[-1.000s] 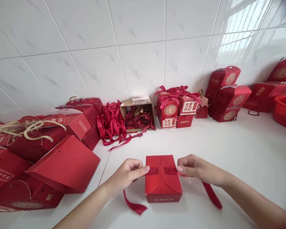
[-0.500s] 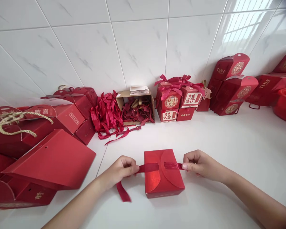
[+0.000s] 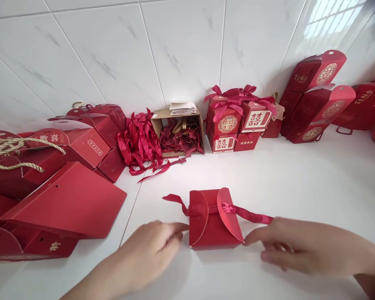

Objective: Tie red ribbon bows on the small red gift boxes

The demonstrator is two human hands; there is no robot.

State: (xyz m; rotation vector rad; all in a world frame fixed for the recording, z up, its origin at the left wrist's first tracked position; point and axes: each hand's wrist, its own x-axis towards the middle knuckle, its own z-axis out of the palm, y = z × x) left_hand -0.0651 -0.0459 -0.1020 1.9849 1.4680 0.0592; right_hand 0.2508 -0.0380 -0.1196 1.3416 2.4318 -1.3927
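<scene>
A small red gift box point(image 3: 206, 229) sits on the white floor in front of me, its two curved top flaps standing partly raised. A red ribbon point(image 3: 251, 215) runs through the flaps, one end lying loose to the left and the other trailing right. My left hand point(image 3: 151, 252) is low at the box's left side, fingers loosely stretched, index tip touching its lower edge. My right hand point(image 3: 289, 246) lies at the right, fingers extended, index tip at the box's lower right corner. Neither hand holds the ribbon.
Large red folded boxes point(image 3: 62, 204) with a rope handle pile up at the left. Against the tiled wall are a heap of red ribbons point(image 3: 139, 143), a cardboard box of ribbons point(image 3: 178, 133), several bow-tied small boxes point(image 3: 234, 123) and taller red boxes point(image 3: 315, 100).
Both hands let go of the ribbon ends and dropped toward the box's lower corners. The flaps have sprung up, and the view has tilted downward.
</scene>
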